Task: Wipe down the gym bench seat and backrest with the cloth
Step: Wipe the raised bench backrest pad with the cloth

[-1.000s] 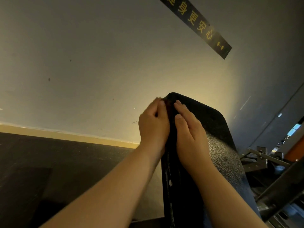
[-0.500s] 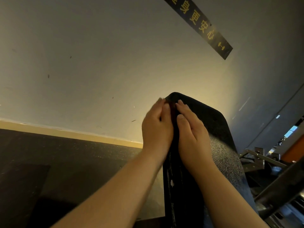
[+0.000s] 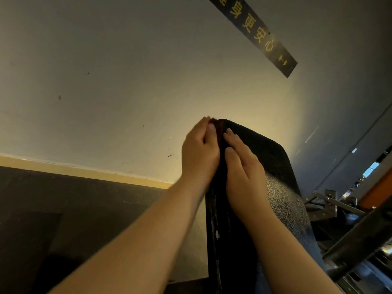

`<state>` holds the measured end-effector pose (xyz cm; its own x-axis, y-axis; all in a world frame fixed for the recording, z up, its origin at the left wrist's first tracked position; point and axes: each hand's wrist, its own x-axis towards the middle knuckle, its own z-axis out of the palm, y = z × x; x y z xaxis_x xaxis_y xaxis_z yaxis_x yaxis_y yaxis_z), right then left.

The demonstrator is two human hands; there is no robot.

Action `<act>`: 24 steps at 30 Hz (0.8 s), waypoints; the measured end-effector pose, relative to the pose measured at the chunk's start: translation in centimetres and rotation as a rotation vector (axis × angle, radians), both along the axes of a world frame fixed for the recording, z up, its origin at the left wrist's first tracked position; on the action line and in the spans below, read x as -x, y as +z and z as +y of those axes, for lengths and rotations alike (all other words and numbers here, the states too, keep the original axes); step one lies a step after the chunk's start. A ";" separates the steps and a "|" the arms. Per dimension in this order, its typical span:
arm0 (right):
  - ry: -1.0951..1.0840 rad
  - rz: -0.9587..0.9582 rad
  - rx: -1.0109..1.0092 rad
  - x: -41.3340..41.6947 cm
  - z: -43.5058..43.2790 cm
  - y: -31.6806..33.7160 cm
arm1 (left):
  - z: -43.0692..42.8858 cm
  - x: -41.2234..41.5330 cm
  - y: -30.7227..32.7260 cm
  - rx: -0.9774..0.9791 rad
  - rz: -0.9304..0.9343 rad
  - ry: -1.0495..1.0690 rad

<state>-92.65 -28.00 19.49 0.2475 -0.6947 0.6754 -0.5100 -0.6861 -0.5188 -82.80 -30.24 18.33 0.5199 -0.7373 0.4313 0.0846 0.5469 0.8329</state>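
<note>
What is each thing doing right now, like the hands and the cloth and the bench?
left hand: fingers curled, gripping cloth
right hand: flat, fingers straight, pressing on backrest
cloth: dark, bunched at backrest's side edge, mostly hidden
backrest: tilted up, both hands near its top

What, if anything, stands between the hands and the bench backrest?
Nothing visible. The right hand lies flat on the backrest, and the left hand curls over its side edge, apparently on a dark reddish cloth between the two hands.

Dim, warm light pools on the wall [image 3: 212,98]; edges darken and bend, slight motion blur.
</note>
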 end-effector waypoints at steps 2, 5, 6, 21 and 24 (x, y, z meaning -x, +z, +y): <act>-0.004 0.022 0.002 0.0 -0.1 0.1 | -1.5 -0.8 1.2 -0.012 -0.014 -0.014; -0.020 0.048 0.005 0.1 -0.4 0.2 | 0.5 0.7 -0.8 0.047 -0.029 -0.018; -0.028 0.059 0.008 0.1 -0.4 0.2 | 1.8 1.6 -2.1 0.059 -0.024 -0.003; -0.124 0.312 0.056 3.9 4.4 -3.5 | 4.5 3.1 -4.9 -0.003 0.026 -0.032; -0.119 0.290 0.036 3.7 4.2 -3.3 | 9.4 5.9 -9.1 -0.029 0.084 -0.109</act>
<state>-96.37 -23.82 16.15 0.3516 -0.7075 0.6130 -0.7107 -0.6280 -0.3171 -88.68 -20.81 9.22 0.4698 -0.8026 0.3676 0.2120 0.5068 0.8356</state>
